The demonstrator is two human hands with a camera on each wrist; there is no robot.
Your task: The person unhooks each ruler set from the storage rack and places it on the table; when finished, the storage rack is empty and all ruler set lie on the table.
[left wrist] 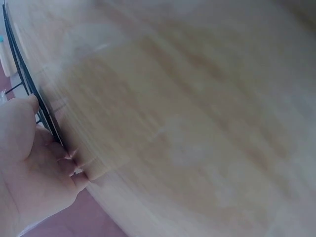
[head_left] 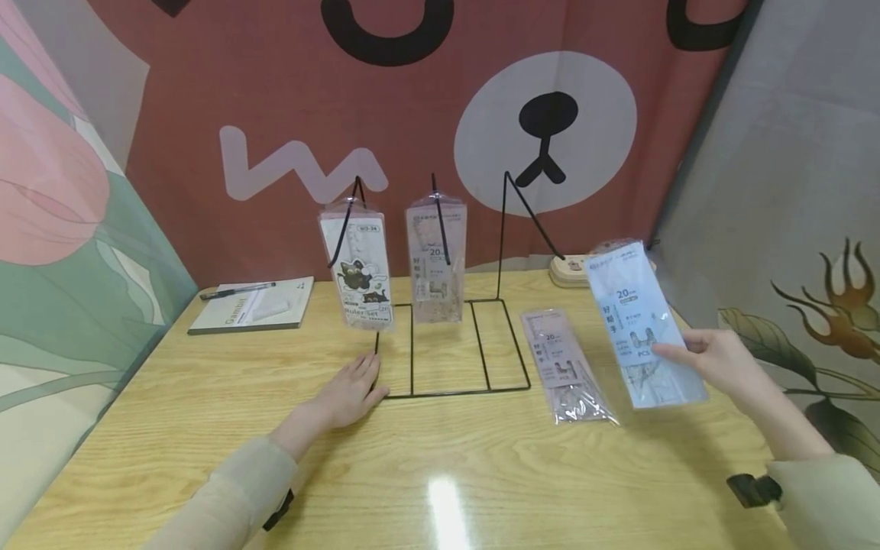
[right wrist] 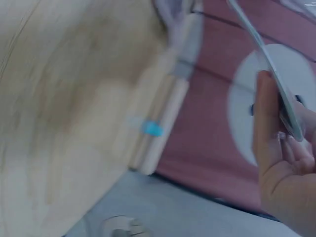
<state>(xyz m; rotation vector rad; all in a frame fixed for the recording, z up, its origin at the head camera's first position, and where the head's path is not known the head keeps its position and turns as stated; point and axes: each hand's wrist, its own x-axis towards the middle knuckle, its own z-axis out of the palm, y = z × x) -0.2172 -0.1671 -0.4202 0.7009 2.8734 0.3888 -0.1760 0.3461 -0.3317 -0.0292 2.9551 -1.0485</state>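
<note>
My right hand (head_left: 729,363) pinches a pale blue ruler set packet (head_left: 612,305) by its right edge, thumb in front, raised over the table's right side. In the right wrist view the packet (right wrist: 269,64) shows edge-on. My left hand (head_left: 348,391) rests at the near left corner of a black wire display rack (head_left: 454,394), its fingers touching the base. On the rack's left hook hangs a white ruler set packet (head_left: 354,237) with cat drawings. A pink ruler set packet (head_left: 436,252) hangs on the middle hook. The right hook (head_left: 532,210) carries nothing.
Another pink packet (head_left: 553,344) lies on the table right of the rack. A pale case (head_left: 569,271) sits behind the blue packet. At the back left lies a notebook (head_left: 292,305) with a pen (head_left: 237,290) and a small white piece (head_left: 270,308) on it.
</note>
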